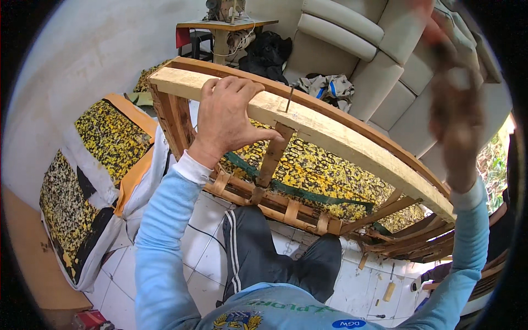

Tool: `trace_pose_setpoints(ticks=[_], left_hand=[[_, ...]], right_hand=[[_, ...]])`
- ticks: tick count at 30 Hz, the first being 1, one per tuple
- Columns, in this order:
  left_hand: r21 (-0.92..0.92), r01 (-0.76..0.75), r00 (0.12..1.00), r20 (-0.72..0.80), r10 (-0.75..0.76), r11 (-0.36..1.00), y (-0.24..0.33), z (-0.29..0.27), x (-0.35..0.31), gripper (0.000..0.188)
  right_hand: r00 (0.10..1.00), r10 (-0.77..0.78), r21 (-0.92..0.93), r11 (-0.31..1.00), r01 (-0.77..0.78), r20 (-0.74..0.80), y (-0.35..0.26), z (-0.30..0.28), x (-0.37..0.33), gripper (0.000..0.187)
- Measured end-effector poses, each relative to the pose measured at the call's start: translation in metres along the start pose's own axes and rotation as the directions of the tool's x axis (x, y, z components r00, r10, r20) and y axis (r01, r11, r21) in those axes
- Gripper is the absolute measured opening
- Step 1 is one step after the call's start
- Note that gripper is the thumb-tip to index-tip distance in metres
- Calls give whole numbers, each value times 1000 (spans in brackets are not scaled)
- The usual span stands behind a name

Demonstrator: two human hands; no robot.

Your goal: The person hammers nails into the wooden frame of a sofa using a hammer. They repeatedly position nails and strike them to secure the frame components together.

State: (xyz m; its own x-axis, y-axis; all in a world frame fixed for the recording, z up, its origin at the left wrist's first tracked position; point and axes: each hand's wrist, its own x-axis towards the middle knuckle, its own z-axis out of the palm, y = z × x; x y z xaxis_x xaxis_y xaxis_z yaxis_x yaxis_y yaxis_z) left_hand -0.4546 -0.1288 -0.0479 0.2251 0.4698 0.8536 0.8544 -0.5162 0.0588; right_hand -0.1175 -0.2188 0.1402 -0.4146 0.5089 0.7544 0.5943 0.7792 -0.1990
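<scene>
My left hand (231, 110) is wrapped over the pale wooden beam (357, 143) of a sofa frame, its fingers across the top and its thumb along the near face. A nail (289, 100) stands upright in the beam's top, just right of that hand. Below it, a short upright post (275, 155) meets the beam. My right hand (457, 118) is raised at the upper right, smeared by motion, closed round a hammer (434, 33). The hammer's reddish-orange part is blurred and runs to the picture's top edge.
Speckled yellow-black foam (330, 170) lies behind the frame's bars. More foam-faced cushions (115, 140) lean at the left wall. A grey sofa (379, 71) stands behind, beside a sewing-machine table (225, 25). A wooden-handled tool (389, 291) and scraps lie on the white tiles.
</scene>
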Motion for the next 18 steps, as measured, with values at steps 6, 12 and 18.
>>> trace_pose_setpoints(ticks=[6,12,18], left_hand=[[0,9,1000,0,-9,1000,-4,-6,-1,95],[-14,20,1000,3,-20,1000,-2,-5,1,94],[-8,30,999,29,-30,1000,-3,-10,-2,94]], right_hand=[[937,281,-17,959,-284,207,3,7,4,41],[984,175,215,963,-162,-40,14,-3,-9,42],[940,229,-59,973,-221,254,-5,6,-19,45]])
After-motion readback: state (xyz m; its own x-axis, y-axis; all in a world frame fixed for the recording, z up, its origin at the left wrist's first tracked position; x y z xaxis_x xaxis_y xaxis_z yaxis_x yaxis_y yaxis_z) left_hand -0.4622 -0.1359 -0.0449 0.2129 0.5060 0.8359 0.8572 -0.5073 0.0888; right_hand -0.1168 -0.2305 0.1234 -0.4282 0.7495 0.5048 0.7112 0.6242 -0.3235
